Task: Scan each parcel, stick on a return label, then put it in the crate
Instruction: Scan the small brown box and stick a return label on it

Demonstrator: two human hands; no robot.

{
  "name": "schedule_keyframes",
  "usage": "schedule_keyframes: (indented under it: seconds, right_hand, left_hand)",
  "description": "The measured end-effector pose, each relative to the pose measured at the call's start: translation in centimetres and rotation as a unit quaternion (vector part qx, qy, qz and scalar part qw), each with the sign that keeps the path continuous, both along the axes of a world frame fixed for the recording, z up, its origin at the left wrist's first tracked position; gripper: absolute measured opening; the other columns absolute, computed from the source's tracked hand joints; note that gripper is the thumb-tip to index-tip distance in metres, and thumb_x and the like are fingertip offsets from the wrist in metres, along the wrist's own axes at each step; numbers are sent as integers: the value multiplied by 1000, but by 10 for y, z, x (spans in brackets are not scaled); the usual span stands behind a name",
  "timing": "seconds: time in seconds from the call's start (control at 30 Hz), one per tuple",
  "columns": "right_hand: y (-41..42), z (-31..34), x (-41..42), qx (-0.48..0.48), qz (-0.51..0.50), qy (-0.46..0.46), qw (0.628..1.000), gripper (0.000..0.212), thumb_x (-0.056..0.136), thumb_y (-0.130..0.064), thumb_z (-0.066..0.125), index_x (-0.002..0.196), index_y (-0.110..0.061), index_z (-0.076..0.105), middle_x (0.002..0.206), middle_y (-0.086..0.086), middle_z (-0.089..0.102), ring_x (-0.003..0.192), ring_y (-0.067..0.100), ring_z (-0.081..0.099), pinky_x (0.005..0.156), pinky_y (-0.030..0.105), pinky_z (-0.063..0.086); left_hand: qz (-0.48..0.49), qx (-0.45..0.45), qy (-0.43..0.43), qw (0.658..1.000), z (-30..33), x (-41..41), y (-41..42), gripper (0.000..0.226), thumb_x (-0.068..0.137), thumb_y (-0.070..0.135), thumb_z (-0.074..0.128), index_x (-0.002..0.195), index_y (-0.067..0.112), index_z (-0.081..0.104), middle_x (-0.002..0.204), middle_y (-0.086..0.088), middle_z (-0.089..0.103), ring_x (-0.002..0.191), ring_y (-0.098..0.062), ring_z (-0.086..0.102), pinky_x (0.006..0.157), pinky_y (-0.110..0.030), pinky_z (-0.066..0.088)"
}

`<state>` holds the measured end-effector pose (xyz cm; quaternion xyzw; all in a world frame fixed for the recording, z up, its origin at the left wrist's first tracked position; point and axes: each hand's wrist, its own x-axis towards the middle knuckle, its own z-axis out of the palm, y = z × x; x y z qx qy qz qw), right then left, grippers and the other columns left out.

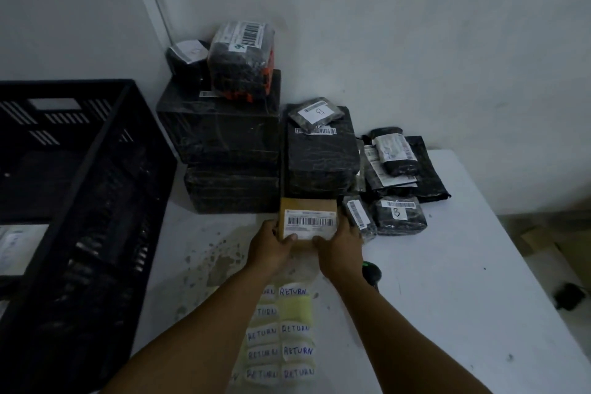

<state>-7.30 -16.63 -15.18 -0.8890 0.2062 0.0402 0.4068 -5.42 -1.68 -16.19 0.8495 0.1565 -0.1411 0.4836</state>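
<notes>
RETURN label sheet (pixel 281 334) lies nearest us on the white table (pixel 447 265). Our left hand (pixel 271 245) and right hand (pixel 340 248) grip the brown barcoded parcel (pixel 307 217), fingers curled round its sides, thumbs on top.

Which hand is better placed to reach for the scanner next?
The right hand, probably. The scanner lies just beside and below the right wrist, while the left hand grips the brown parcel on the far side and could keep holding it.
</notes>
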Motion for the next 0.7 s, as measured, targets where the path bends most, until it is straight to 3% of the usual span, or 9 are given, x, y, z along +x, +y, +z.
schedule_keyframes:
  seconds: [0.13,0.3,0.47,0.6,0.7]
  right_hand:
    - [1,-3,-9,-20,42,3,999,65,87,-23,73,143,-14,42,134,13,46,123,31,49,100,36,44]
    - [12,-5,-23,21,63,-26,997,61,89,-12,69,144,-17,42,135,8,46,117,21,53,93,25,46]
    - [22,-1,-35,41,76,-36,996,55,91,-12,65,141,-21,43,135,3,46,118,19,54,97,35,54]
    - [15,7,-59,-30,83,-130,988,58,91,-23,69,142,-21,43,139,6,46,119,16,47,95,18,43]
    - [-8,11,-82,-94,7,-162,982,63,89,-35,70,144,-20,44,140,8,47,125,25,45,101,35,44]
  left_hand:
    - [46,-42,24,998,-4,-13,14,45,80,34,80,109,23,48,104,9,56,87,-8,56,66,-26,47]
    - [60,-94,22,994,-15,-31,34,40,80,29,81,101,24,48,104,5,65,93,-16,64,79,-41,58]
    - [63,-158,-3,985,-18,-41,40,66,82,14,79,125,41,36,110,22,58,98,4,58,78,-24,54]
    - [53,-170,19,984,-22,-44,41,90,84,15,77,149,40,20,123,9,62,112,-17,61,96,-47,54]
    - [63,-179,24,981,-24,-43,41,92,84,12,77,152,38,20,131,2,63,117,-24,60,100,-52,51]
